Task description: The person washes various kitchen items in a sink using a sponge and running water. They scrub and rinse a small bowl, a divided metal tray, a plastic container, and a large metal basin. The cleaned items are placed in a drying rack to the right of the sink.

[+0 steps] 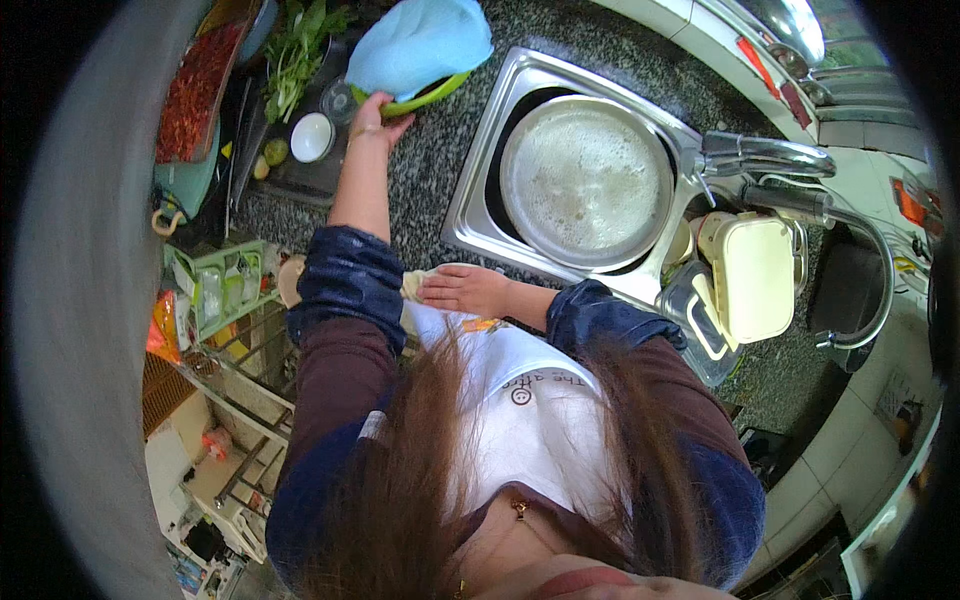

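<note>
My left hand (379, 126) reaches forward to the back of the counter. Its thumb and fingers grip the near rim of a green bowl (427, 96), which has a light blue plastic basin (420, 45) nested in or over it. Close to my body, my right hand (465, 291) lies flat with fingers extended at the counter's front edge. Beneath its fingertips is a pale, crumpled thing (412, 285), perhaps a cloth; whether the hand grips it is unclear. In the steel sink (480, 202) sits a wide round metal pan (585, 180) of cloudy, bubbly water.
A white cup (312, 137), a clear glass bowl (339, 101) and leafy greens (296, 60) are left of my left hand. Food containers (757, 277) crowd the sink's right side, below a chrome faucet (765, 154). A green rack (229, 285) stands low at left.
</note>
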`<action>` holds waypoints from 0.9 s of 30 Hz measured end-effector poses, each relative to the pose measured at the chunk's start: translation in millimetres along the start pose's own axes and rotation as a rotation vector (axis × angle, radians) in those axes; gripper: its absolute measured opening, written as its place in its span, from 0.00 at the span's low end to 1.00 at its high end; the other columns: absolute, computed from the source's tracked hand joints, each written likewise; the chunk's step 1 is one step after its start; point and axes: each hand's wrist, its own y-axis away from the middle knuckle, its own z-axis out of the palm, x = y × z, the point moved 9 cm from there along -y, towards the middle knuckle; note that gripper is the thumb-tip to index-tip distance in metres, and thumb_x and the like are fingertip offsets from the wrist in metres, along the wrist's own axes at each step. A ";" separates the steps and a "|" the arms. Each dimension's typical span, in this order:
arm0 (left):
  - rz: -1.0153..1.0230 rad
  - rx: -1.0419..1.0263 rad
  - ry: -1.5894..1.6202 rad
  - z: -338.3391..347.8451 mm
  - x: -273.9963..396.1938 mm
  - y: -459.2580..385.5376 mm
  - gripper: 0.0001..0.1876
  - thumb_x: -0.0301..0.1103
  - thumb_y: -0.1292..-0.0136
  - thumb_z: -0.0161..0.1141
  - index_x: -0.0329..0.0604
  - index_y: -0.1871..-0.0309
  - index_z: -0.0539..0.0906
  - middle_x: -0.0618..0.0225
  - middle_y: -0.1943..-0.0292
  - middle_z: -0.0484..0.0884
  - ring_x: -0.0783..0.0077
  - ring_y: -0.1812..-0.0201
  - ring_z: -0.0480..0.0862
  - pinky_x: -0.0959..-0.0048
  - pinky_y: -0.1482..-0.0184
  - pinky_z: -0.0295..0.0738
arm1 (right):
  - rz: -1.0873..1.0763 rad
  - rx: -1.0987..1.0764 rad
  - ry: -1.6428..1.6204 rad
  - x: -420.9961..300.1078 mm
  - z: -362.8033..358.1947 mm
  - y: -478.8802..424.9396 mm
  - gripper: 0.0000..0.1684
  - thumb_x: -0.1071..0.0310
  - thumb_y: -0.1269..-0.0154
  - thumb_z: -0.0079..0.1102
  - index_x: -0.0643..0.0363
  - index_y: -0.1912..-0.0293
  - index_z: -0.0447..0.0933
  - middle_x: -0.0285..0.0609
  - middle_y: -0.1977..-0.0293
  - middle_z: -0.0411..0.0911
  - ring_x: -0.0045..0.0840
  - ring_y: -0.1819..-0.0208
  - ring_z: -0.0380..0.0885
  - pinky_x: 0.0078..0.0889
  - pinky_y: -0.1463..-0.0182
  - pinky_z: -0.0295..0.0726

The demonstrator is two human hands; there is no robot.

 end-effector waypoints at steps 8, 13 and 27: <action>0.045 -0.030 0.188 -13.5 2.1 23.5 0.20 0.21 0.50 0.54 0.35 0.51 0.70 0.55 0.51 0.70 0.51 0.48 0.71 0.45 0.47 0.72 | 0.337 0.140 0.249 166.7 -75.7 -46.5 0.33 0.50 0.40 0.47 0.52 0.38 0.61 0.41 0.37 0.61 0.29 0.34 0.57 0.46 0.30 0.46; 0.135 -0.099 0.216 -27.4 43.3 62.5 0.21 0.23 0.49 0.54 0.37 0.49 0.70 0.57 0.49 0.71 0.54 0.47 0.71 0.49 0.44 0.69 | 0.848 0.353 0.332 313.6 -167.0 4.7 0.32 0.52 0.36 0.41 0.58 0.38 0.61 0.47 0.36 0.59 0.38 0.33 0.53 0.47 0.30 0.43; 0.307 0.078 0.211 -120.6 93.9 160.4 0.21 0.27 0.46 0.52 0.38 0.46 0.69 0.59 0.48 0.75 0.57 0.51 0.77 0.54 0.52 0.78 | 1.079 0.507 0.614 405.0 -206.0 -5.4 0.38 0.45 0.36 0.39 0.65 0.37 0.58 0.55 0.36 0.56 0.43 0.33 0.52 0.47 0.32 0.48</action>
